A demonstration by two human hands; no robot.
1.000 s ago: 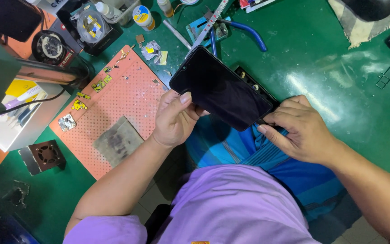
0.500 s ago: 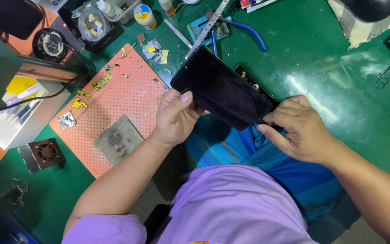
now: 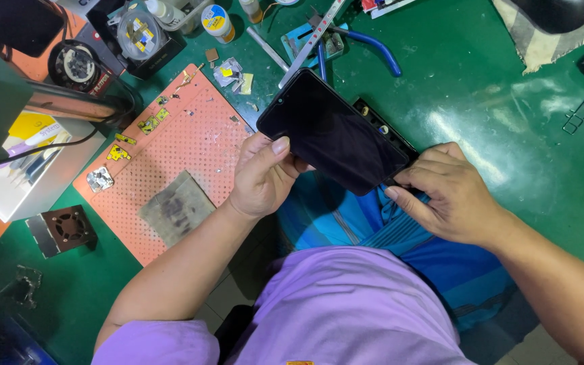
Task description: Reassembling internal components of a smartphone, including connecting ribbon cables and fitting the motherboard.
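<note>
**Both hands on a dark phone screen above the bench edge**

The left hand (image 3: 263, 177) is closed around the lower-left edge of a flat black glass smartphone with a blank screen (image 3: 332, 132), thumb lying on the glass and fingers curled underneath. The right hand (image 3: 449, 196) pinches the phone's lower-right corner, fingertips (image 3: 407, 177) pressed at the edge where a black inner frame (image 3: 385, 130) shows behind the screen. The phone is held tilted over the near edge of the green work mat (image 3: 481, 101), above the person's blue striped cloth (image 3: 373, 223).

To the left lies a salmon-pink perforated silicone pad (image 3: 184, 155) carrying small yellow parts and a grey scuffed metal plate (image 3: 176, 206). Beyond the phone sit blue-handled pliers (image 3: 373, 46) and a long metal ruler (image 3: 309, 42). A small black square fan (image 3: 62, 230) rests at the mat's left edge.
</note>
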